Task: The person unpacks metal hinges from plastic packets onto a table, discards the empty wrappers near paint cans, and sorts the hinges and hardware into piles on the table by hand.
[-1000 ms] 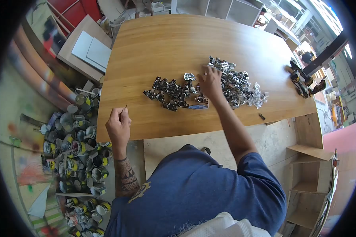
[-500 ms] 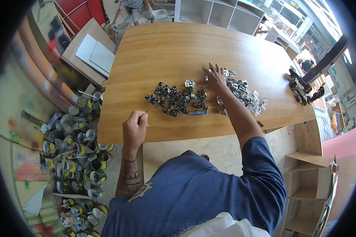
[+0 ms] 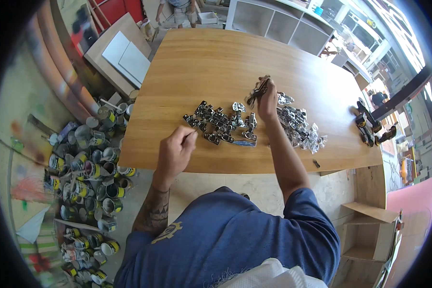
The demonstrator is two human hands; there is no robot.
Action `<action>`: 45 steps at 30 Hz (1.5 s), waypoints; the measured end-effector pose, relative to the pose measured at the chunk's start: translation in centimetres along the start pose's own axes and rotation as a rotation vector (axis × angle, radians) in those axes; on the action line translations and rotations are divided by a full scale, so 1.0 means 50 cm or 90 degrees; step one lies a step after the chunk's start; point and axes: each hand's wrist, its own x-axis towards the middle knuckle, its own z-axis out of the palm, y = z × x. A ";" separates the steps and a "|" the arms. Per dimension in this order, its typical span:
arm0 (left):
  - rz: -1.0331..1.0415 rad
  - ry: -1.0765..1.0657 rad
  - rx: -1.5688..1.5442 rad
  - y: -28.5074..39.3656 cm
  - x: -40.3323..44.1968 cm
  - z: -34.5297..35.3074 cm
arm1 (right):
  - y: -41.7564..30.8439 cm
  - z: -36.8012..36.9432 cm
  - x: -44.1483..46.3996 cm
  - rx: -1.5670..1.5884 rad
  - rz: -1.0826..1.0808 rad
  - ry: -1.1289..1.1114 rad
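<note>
My right hand is closed round a metal cabinet hinge, raised above the wooden table. It may be more than one hinge; fingers hide part of it. Below and to its left lies a spread of loose cabinet hinges, with a blue-tinted strip at their front edge. Another heap of hinges, some in clear plastic wrapping, sits just right of my right wrist. My left hand is curled shut near the table's front edge, left of the loose hinges. Whatever its fingers pinch is too small to name.
Black-and-yellow power tools stand at the table's right end. A small dark piece lies by the front edge. Many paint cans crowd the floor at left. White shelving and another person are beyond the table.
My right hand has lifted off the right heap with a hinge in its grip. My left hand has moved right, towards the loose hinges. The view has shifted slightly.
</note>
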 end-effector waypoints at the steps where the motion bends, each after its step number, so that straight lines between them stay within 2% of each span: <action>1: 0.066 -0.002 -0.012 0.022 0.015 0.014 | -0.017 0.028 -0.032 0.143 0.092 -0.017; 2: 0.131 -0.002 -0.023 0.040 0.031 0.027 | -0.018 0.050 -0.060 0.185 0.103 -0.040; 3: 0.124 0.008 -0.021 0.054 0.047 0.037 | -0.015 0.064 -0.085 0.227 0.115 -0.063; 5: 0.205 -0.010 0.016 0.072 0.076 0.055 | -0.022 0.085 -0.142 0.170 0.115 -0.110; 8: 0.228 -0.005 0.069 0.073 0.099 0.078 | -0.063 0.125 -0.213 -0.319 -0.215 -0.165; 9: 0.227 -0.005 0.070 0.067 0.099 0.082 | -0.068 0.130 -0.224 -0.319 -0.215 -0.166; 11: 0.207 -0.005 0.097 0.053 0.102 0.092 | -0.080 0.146 -0.245 -0.162 -0.054 -0.182; 15: 0.202 0.002 0.108 0.037 0.097 0.093 | -0.108 0.164 -0.264 -0.215 -0.070 -0.185; 16: 0.188 -0.006 0.110 0.038 0.096 0.088 | -0.090 0.162 -0.257 -0.249 -0.137 -0.190; 18: 0.172 -0.006 0.113 0.037 0.097 0.082 | -0.093 0.176 -0.259 -0.266 -0.156 -0.189; 20: 0.236 0.110 0.120 0.029 0.107 0.078 | -0.115 0.193 -0.272 -0.273 -0.176 -0.194; 21: 0.200 0.194 0.236 -0.049 0.141 0.068 | -0.137 0.206 -0.287 -0.272 -0.175 -0.200; 22: 0.098 0.254 0.196 -0.075 0.178 0.027 | -0.155 0.216 -0.305 -0.267 -0.281 -0.226; 23: 0.058 0.305 0.250 -0.115 0.199 -0.025 | -0.164 0.221 -0.317 -0.258 -0.391 -0.249; 24: 0.025 0.358 0.302 -0.147 0.216 -0.071 | -0.164 0.217 -0.320 -0.250 -0.427 -0.289; 25: 0.057 0.377 0.280 -0.131 0.213 -0.104 | -0.168 0.225 -0.305 -0.246 -0.438 -0.288; 28: 0.001 0.299 0.251 -0.099 0.165 -0.121 | -0.154 0.223 -0.295 -0.311 -0.160 -0.269; 29: 0.011 0.289 0.219 -0.099 0.153 -0.113 | -0.129 0.223 -0.276 -0.308 -0.156 -0.262; 31: 0.028 0.260 0.184 -0.102 0.126 -0.095 | -0.071 0.207 -0.246 -0.366 -0.004 -0.264; 33: -0.021 0.206 0.114 -0.104 0.092 -0.064 | -0.021 0.196 -0.219 -0.436 0.002 -0.245; 35: -0.021 0.175 0.103 -0.117 0.064 -0.047 | 0.032 0.181 -0.189 -0.516 -0.205 -0.233; 36: -0.035 0.152 0.097 -0.117 0.052 -0.045 | 0.038 0.184 -0.181 -0.529 -0.290 -0.155; 39: -0.052 0.121 0.092 -0.123 0.025 -0.058 | 0.023 0.138 -0.151 -0.600 -0.316 -0.076; 42: -0.062 0.127 0.093 -0.135 0.007 -0.078 | 0.019 0.031 -0.123 -0.891 -0.166 -0.004; 43: -0.066 0.139 0.097 -0.137 0.003 -0.081 | 0.015 -0.007 -0.111 -0.978 -0.072 -0.079; 45: -0.075 0.145 0.091 -0.130 0.000 -0.080 | 0.044 -0.061 -0.109 -0.991 0.066 -0.124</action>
